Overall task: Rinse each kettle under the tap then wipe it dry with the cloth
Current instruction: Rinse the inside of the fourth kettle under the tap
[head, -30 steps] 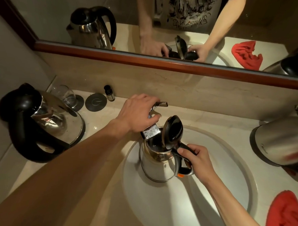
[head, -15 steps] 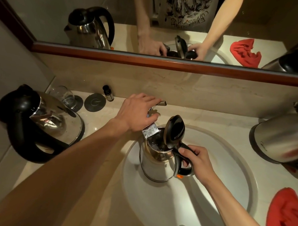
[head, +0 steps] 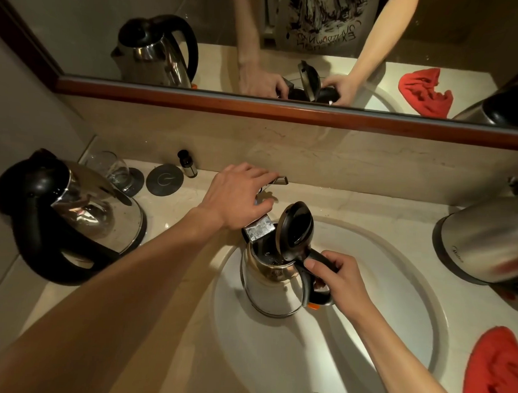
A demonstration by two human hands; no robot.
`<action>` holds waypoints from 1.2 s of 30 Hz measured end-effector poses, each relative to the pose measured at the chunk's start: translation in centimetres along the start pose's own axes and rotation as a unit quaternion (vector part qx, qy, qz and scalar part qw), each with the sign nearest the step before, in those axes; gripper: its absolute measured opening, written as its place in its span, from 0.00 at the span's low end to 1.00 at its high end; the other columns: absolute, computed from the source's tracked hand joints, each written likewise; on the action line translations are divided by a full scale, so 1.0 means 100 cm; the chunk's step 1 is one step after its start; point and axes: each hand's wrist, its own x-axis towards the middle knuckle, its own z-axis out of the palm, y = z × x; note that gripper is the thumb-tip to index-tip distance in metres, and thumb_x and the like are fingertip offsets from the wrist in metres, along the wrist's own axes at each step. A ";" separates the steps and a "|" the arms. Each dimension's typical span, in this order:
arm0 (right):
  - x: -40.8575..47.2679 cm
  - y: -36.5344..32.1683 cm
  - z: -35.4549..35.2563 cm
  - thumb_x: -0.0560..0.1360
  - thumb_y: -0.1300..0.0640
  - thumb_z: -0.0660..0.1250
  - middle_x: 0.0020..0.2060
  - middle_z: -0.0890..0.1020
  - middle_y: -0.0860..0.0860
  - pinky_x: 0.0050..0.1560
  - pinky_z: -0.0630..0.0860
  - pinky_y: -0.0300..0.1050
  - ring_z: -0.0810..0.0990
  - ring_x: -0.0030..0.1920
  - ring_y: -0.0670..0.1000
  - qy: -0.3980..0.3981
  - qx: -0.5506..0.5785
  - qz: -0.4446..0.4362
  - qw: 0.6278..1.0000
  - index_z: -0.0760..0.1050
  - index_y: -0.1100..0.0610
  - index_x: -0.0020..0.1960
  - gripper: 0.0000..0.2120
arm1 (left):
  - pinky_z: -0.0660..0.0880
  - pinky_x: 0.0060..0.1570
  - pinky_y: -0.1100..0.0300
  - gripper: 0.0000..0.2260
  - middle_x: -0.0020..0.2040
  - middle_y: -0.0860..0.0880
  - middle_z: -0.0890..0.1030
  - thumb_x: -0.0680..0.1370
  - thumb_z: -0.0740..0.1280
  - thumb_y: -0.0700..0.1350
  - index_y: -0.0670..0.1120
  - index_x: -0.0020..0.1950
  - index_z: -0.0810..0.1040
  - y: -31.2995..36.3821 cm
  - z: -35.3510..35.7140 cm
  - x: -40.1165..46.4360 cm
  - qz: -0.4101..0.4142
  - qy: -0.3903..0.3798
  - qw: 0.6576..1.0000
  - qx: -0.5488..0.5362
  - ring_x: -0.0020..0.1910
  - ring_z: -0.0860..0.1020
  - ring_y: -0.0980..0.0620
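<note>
Two hands: tap lever, kettle handle.

Steel kettle, black lid; red cloth; white sink.
</note>
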 end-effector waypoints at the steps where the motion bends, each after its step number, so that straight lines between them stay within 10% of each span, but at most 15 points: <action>1: 0.001 0.000 0.000 0.63 0.40 0.76 0.28 0.75 0.54 0.40 0.71 0.51 0.75 0.32 0.53 0.001 0.000 0.003 1.000 0.74 0.59 0.31 0.23 | 0.66 0.59 0.54 0.29 0.70 0.52 0.75 0.76 0.53 0.62 0.53 0.75 0.68 0.000 0.000 0.000 0.000 0.001 1.000 0.000 0.66 0.71 0.50; 17: 0.006 -0.005 -0.002 0.63 0.40 0.75 0.26 0.76 0.51 0.41 0.72 0.51 0.75 0.30 0.51 -0.008 -0.024 0.003 1.000 0.76 0.53 0.29 0.18 | 0.66 0.60 0.53 0.29 0.70 0.52 0.74 0.76 0.53 0.62 0.53 0.75 0.68 0.000 0.000 0.000 -0.004 0.001 1.000 0.004 0.66 0.71 0.50; 24: 0.007 -0.002 -0.005 0.63 0.39 0.74 0.27 0.73 0.57 0.40 0.66 0.49 0.70 0.31 0.52 -0.026 -0.022 0.001 0.999 0.75 0.71 0.35 0.32 | 0.66 0.59 0.53 0.29 0.70 0.52 0.75 0.76 0.54 0.61 0.53 0.75 0.68 0.000 0.000 0.000 -0.002 0.001 1.000 0.006 0.66 0.71 0.50; 36: 0.004 0.000 -0.003 0.63 0.40 0.75 0.28 0.69 0.57 0.40 0.64 0.52 0.67 0.32 0.54 -0.025 -0.023 0.004 0.999 0.69 0.72 0.34 0.34 | 0.66 0.60 0.54 0.29 0.71 0.52 0.74 0.76 0.54 0.60 0.54 0.76 0.68 0.000 0.001 0.000 -0.003 0.009 1.000 -0.001 0.67 0.71 0.50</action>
